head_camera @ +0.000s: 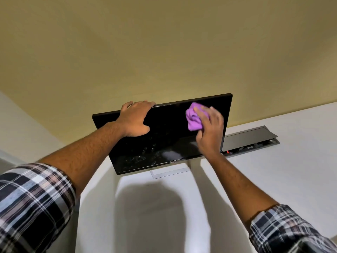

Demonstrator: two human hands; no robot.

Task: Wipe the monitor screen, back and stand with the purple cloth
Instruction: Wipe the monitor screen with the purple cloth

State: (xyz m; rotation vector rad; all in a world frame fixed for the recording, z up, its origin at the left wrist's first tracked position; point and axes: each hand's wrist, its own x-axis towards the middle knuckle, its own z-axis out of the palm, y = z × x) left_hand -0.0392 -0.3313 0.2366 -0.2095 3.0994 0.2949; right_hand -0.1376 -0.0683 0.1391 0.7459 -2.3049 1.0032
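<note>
Hidden and unclear parts around the monitor

The left hand (135, 118) hides its fingertips behind the monitor (164, 139) top edge; the right hand (209, 128) covers part of the purple cloth (194, 116); the monitor conceals most of its stand (170, 172), and the back stays unseen.

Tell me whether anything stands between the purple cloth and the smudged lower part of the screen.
Nothing visible does. The right hand presses the purple cloth on the upper right of the screen; bare glass runs down to the smudges. The left hand grips the top edge, off that path.
</note>
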